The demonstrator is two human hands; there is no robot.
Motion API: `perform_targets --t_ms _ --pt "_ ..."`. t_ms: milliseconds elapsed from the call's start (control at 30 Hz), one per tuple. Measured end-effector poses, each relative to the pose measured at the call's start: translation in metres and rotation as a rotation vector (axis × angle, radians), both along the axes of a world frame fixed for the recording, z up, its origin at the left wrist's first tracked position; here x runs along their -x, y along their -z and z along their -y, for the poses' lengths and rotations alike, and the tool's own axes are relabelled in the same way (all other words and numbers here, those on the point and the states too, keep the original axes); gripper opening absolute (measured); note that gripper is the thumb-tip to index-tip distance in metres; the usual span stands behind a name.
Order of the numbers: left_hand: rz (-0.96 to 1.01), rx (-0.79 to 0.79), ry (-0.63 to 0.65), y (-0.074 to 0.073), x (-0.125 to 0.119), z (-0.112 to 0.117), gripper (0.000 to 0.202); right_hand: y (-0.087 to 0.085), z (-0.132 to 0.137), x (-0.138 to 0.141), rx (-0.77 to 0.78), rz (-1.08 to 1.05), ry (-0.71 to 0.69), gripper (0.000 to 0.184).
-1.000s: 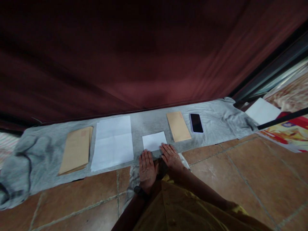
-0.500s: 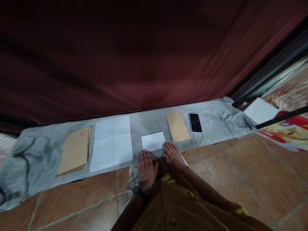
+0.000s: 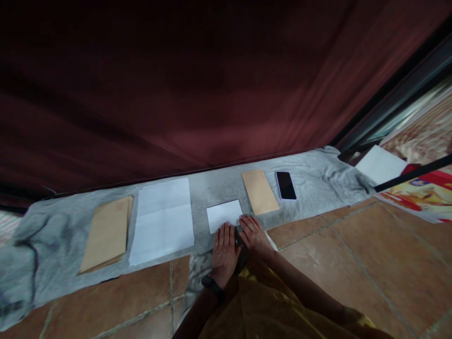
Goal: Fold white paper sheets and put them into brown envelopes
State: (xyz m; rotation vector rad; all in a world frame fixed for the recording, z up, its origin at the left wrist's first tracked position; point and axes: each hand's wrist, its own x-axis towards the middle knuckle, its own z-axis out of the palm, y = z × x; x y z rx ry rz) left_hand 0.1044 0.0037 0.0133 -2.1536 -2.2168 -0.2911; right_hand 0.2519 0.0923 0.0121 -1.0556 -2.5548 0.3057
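No word, number or brand is legible in this scene. Faint reddish print, too small to read, marks the far end of a lone brown envelope (image 3: pixel 260 192) and of a brown envelope stack (image 3: pixel 106 233), while a blue emblem (image 3: pixel 419 182) on a red-and-yellow printed sheet (image 3: pixel 429 197) blurs beyond deciphering.

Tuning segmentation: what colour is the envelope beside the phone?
The envelope is tan, best seen in the head view.
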Motion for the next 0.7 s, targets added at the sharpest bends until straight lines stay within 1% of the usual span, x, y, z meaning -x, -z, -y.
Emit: perform_targets --t_ms 67,167,300,433,533,700 --pt "-0.016 -0.015 0.008 0.003 0.001 0.0 0.06 0.0 -0.002 0.008 -0.008 -0.03 -0.001 0.044" --pt "-0.016 -0.028 0.026 0.007 0.003 -0.001 0.058 0.0 -0.008 0.024 -0.005 -0.058 -0.038 0.044" --pt "-0.016 -0.008 0.026 0.007 0.003 -0.006 0.056 0.002 -0.021 0.04 0.009 -0.055 -0.037 0.042" --pt "-0.017 0.022 -0.007 0.002 0.003 -0.011 0.052 0.006 -0.031 0.044 0.002 -0.042 -0.051 0.043" --pt "-0.022 0.029 -0.004 0.0 0.003 -0.013 0.052 0.009 -0.036 0.044 0.004 -0.048 -0.044 0.044" --pt "0.003 0.051 -0.011 -0.003 0.002 -0.014 0.049 0.009 -0.045 0.045 0.039 -0.064 -0.03 0.044"
